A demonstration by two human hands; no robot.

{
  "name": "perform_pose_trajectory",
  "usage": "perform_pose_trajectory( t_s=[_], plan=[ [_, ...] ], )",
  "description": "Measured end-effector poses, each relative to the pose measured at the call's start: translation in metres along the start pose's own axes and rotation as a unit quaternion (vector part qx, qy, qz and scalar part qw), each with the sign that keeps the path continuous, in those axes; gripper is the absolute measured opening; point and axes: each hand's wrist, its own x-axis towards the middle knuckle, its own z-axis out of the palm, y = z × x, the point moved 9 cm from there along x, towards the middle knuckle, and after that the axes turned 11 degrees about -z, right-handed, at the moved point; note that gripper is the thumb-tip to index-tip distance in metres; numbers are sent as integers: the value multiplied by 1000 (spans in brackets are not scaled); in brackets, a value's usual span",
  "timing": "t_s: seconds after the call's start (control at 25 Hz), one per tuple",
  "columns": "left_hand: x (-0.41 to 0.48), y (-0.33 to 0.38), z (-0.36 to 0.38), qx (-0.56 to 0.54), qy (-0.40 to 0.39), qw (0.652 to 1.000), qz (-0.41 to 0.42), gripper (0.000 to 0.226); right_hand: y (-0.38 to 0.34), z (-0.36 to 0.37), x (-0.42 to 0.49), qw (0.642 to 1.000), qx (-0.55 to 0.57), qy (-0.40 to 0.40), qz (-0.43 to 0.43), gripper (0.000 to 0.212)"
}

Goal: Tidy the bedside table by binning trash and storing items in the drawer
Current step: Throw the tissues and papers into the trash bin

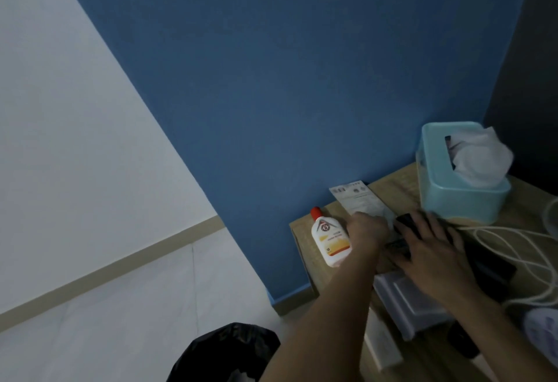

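Both hands are over the wooden desk (392,188) set against the blue wall (271,79). The left hand (367,230) is curled at the near end of a paper sachet (357,199); whether its fingers grip it cannot be told. The right hand (434,248) lies flat, fingers spread, on a black object (407,221), blurred. A white bottle (329,238) with a red cap lies just left of the left hand. A teal tissue box (447,191) stands behind the right hand. White cables (513,239) trail right. A black-lined bin (229,351) sits on the floor below.
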Motion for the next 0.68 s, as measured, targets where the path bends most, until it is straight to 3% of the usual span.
perform_pose_trajectory(
  t_s=[0.2, 0.28, 0.4, 0.48, 0.6, 0.68],
  plan=[
    [-3, -1, -17, -34, 81, 995, 39, 33, 4, 5, 0, 1000, 14, -25, 2, 94],
    [-14, 0, -31, -45, 107, 991, 67, 38, 3, 6, -1, 999, 21, -36, 9, 86],
    [-29, -4, -57, -69, 132, 984, 99, 41, -1, 8, -4, 997, 18, -74, 20, 57],
    [-40, -13, -78, -103, 138, 979, 113, 41, -7, 3, -4, 995, 58, -76, 38, 55],
    [-63, -40, -123, -140, 162, 969, 126, 42, -48, -5, -2, 992, 120, -39, 7, 56],
    [-71, -72, -154, -153, 178, 966, 112, 40, -83, 6, -6, 981, 187, -57, -19, 53]
  ],
)
